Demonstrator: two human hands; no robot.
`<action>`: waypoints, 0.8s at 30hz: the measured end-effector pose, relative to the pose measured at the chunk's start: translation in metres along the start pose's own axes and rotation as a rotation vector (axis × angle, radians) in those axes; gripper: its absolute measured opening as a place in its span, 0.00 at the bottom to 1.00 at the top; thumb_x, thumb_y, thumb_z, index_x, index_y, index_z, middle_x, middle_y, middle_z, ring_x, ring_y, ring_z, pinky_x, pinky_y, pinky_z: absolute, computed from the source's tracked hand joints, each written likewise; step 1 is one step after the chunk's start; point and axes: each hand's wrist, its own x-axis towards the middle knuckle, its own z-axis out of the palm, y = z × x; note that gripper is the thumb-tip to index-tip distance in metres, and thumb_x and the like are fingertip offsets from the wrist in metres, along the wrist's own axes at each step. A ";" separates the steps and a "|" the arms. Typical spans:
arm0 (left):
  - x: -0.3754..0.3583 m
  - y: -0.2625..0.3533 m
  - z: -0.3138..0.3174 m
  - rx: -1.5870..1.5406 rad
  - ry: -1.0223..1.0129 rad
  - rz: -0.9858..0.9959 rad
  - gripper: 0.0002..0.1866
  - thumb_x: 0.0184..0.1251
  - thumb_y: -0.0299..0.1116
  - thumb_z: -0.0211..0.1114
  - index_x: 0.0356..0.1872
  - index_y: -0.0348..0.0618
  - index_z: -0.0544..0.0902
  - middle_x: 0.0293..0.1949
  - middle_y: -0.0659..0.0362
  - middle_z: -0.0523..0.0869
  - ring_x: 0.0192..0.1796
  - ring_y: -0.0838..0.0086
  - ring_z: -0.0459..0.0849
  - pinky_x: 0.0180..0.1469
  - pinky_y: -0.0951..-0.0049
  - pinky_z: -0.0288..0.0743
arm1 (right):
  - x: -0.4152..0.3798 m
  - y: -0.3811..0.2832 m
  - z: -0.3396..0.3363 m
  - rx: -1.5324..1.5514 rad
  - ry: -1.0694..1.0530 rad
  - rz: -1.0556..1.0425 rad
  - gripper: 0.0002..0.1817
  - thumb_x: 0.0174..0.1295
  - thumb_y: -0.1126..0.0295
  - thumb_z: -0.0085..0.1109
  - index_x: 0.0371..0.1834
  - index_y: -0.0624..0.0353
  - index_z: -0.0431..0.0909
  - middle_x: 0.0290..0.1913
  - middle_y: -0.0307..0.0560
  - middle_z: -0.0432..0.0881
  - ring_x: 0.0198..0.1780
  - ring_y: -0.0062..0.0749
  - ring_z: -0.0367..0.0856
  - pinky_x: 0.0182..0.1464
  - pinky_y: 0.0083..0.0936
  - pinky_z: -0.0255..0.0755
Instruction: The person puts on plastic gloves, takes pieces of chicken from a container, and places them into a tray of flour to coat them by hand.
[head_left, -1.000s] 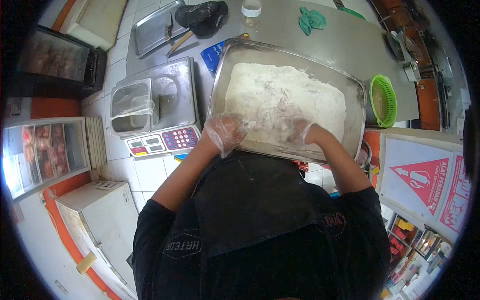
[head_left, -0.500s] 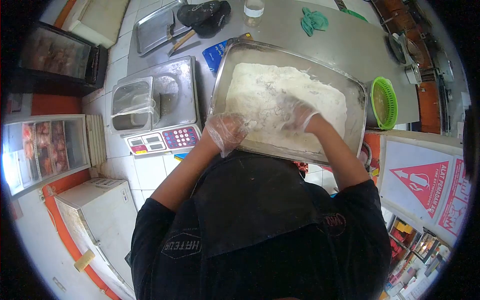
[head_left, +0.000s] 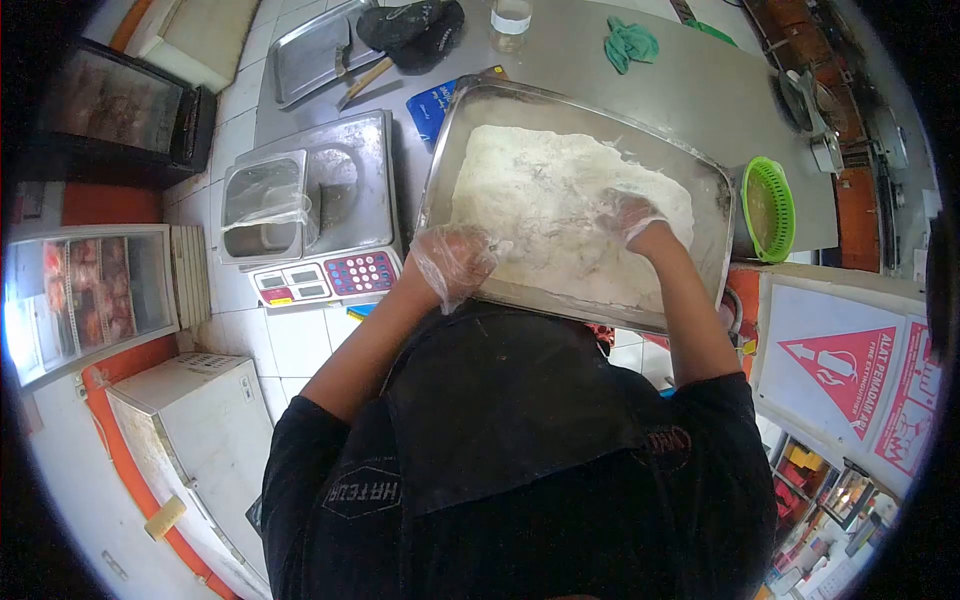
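A large metal tray holds a broad bed of white, flour-like powder, its surface uneven with small clumps. My left hand, in a clear plastic glove, is closed over the tray's near left corner, fingers curled inside the rim. In a matching glove, my right hand is down at the powder, right of the tray's middle. Motion and powder smear its fingers, so their pose and anything in them cannot be made out.
Left of the tray stands a digital scale bearing a metal container with plastic in it. A green basket sits right. Behind are a blue packet, a jar, a green cloth, a black cap and another tray.
My right hand has moved right and slightly away from me across the powder. My left hand stays at the tray's corner.
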 end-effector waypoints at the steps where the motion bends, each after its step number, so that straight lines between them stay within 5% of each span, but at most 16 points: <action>1: 0.000 0.001 -0.001 -0.002 -0.003 0.002 0.16 0.64 0.43 0.63 0.48 0.48 0.82 0.44 0.53 0.88 0.46 0.56 0.87 0.48 0.57 0.82 | -0.004 0.001 -0.011 -0.069 -0.085 0.016 0.23 0.60 0.63 0.62 0.57 0.62 0.77 0.54 0.62 0.82 0.55 0.53 0.80 0.60 0.38 0.74; 4: 0.002 0.001 -0.002 -0.050 0.093 0.053 0.18 0.69 0.48 0.53 0.41 0.45 0.83 0.39 0.49 0.87 0.42 0.53 0.86 0.45 0.53 0.80 | -0.016 -0.009 -0.040 -0.202 -0.249 0.052 0.21 0.63 0.62 0.60 0.57 0.60 0.78 0.53 0.61 0.83 0.54 0.52 0.81 0.59 0.37 0.74; 7: 0.002 -0.001 0.000 -0.020 0.037 0.048 0.18 0.70 0.47 0.53 0.41 0.45 0.83 0.38 0.49 0.86 0.42 0.53 0.86 0.45 0.53 0.80 | -0.027 -0.015 -0.048 -0.055 -0.163 0.049 0.19 0.63 0.63 0.58 0.55 0.59 0.79 0.52 0.58 0.83 0.53 0.51 0.82 0.57 0.38 0.74; 12: 0.003 0.004 -0.008 -0.047 0.003 0.042 0.17 0.70 0.47 0.53 0.40 0.45 0.83 0.38 0.50 0.86 0.41 0.52 0.86 0.45 0.53 0.80 | -0.029 0.019 -0.024 -0.493 0.152 0.100 0.18 0.63 0.57 0.57 0.48 0.60 0.80 0.45 0.57 0.84 0.49 0.51 0.83 0.53 0.39 0.75; 16: 0.002 0.003 -0.004 -0.049 0.069 0.077 0.17 0.70 0.47 0.54 0.41 0.46 0.83 0.38 0.50 0.86 0.42 0.53 0.86 0.45 0.53 0.80 | -0.029 -0.003 -0.012 -0.540 0.149 0.130 0.21 0.63 0.53 0.57 0.46 0.60 0.81 0.44 0.56 0.84 0.51 0.51 0.82 0.57 0.40 0.74; 18: 0.002 -0.001 0.001 -0.022 0.024 0.101 0.17 0.70 0.47 0.54 0.43 0.47 0.82 0.39 0.51 0.86 0.42 0.53 0.86 0.46 0.53 0.80 | -0.025 -0.005 0.005 -0.623 -0.111 -0.008 0.26 0.63 0.50 0.57 0.54 0.59 0.78 0.51 0.58 0.82 0.56 0.50 0.79 0.60 0.41 0.71; 21: -0.001 0.000 0.001 -0.031 0.041 0.046 0.16 0.70 0.47 0.54 0.46 0.48 0.82 0.39 0.52 0.86 0.42 0.54 0.86 0.46 0.53 0.80 | -0.026 0.005 0.049 -0.654 0.155 -0.141 0.34 0.65 0.46 0.54 0.64 0.63 0.72 0.64 0.59 0.76 0.66 0.47 0.73 0.69 0.38 0.63; 24: -0.001 -0.010 0.015 -0.037 0.118 0.135 0.16 0.68 0.46 0.56 0.47 0.47 0.81 0.39 0.53 0.86 0.42 0.54 0.86 0.46 0.53 0.80 | -0.016 0.008 0.045 -0.641 -0.004 0.020 0.38 0.59 0.44 0.59 0.65 0.62 0.71 0.64 0.59 0.76 0.65 0.49 0.74 0.68 0.35 0.66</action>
